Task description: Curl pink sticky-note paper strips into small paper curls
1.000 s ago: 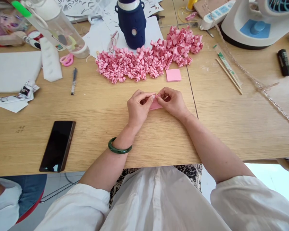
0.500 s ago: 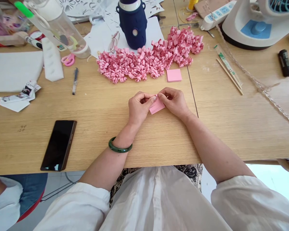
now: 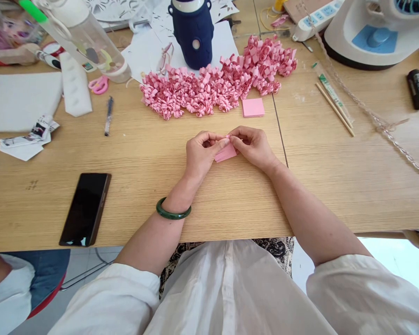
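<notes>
My left hand (image 3: 201,156) and my right hand (image 3: 252,146) meet over the middle of the wooden table (image 3: 143,186). Both pinch a small pink paper piece (image 3: 225,153), fingers closed on its upper edge. A green bangle (image 3: 172,213) circles my left wrist. Just beyond the hands lies a long heap of curled pink paper pieces (image 3: 216,83). A small stack of flat pink paper squares (image 3: 253,107) sits at the heap's near right edge.
A black phone (image 3: 85,208) lies near the front left edge. A dark blue bottle (image 3: 192,30), clear bottle (image 3: 87,39), pen (image 3: 108,116), pink scissors (image 3: 97,85), chopsticks (image 3: 335,104), power strip (image 3: 317,18) and fan base (image 3: 373,32) stand farther back. Another person sits at lower left (image 3: 7,288).
The pink paper piece shows more below my fingers than a second ago, and its tilt has shifted slightly. My hands have stayed in the same spot.
</notes>
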`<state>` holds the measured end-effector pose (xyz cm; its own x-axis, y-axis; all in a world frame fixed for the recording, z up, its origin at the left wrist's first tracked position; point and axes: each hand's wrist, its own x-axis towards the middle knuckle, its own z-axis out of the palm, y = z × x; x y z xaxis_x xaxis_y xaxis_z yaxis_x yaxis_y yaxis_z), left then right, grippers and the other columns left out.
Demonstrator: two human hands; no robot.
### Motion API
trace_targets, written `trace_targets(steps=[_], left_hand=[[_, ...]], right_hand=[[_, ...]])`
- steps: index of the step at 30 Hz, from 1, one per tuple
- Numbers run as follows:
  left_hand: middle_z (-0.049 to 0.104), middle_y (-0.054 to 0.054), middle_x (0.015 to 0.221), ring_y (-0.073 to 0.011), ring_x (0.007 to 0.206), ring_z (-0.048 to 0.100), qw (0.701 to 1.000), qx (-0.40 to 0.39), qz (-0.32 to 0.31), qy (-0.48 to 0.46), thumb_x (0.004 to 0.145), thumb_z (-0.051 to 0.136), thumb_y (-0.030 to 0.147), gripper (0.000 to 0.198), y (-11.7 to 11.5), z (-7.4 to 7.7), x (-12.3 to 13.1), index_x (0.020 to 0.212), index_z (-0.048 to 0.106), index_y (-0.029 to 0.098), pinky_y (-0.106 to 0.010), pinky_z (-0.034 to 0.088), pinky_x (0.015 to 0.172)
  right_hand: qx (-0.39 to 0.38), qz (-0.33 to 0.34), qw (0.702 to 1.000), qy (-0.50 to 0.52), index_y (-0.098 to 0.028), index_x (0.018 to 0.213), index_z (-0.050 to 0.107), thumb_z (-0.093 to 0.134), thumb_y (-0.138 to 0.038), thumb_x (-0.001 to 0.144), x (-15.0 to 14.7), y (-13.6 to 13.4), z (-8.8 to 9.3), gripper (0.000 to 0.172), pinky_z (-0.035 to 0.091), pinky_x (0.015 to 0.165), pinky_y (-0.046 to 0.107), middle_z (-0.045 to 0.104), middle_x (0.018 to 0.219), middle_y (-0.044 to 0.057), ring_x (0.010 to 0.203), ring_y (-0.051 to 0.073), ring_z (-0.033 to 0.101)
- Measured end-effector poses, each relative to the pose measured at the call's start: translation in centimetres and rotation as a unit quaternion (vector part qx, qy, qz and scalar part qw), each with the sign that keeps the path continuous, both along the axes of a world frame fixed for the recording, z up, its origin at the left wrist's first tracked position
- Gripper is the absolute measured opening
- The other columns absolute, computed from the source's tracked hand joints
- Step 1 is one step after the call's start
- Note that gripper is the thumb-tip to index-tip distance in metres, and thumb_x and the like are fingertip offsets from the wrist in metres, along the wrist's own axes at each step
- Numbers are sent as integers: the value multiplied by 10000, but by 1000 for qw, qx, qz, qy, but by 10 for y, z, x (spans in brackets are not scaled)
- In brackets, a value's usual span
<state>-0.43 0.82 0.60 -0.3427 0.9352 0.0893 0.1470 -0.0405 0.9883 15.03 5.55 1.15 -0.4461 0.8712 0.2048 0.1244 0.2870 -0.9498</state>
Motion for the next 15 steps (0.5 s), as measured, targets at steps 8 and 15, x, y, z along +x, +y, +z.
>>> trace_targets(steps=[8, 15], left_hand=[[667, 9, 756, -114, 710, 563, 999, 22, -6, 40, 764, 844, 287, 119, -1, 1, -5, 748, 755, 209, -261, 460, 697], [688, -15, 825, -133, 782, 610, 997, 22, -33, 62, 820, 808, 395, 203, 0, -2, -6, 805, 742, 203, -261, 507, 750]], right_hand=[[4, 21, 1000, -15, -157, 808, 686, 606, -293, 857, 1, 0, 1, 165, 431, 660, 277, 685, 782, 29, 707, 131, 547], [-25, 17, 1000, 2, -167, 754, 648, 645, -320, 846, 1, 0, 2, 179, 394, 617, 265, 616, 706, 0, 652, 109, 474]])
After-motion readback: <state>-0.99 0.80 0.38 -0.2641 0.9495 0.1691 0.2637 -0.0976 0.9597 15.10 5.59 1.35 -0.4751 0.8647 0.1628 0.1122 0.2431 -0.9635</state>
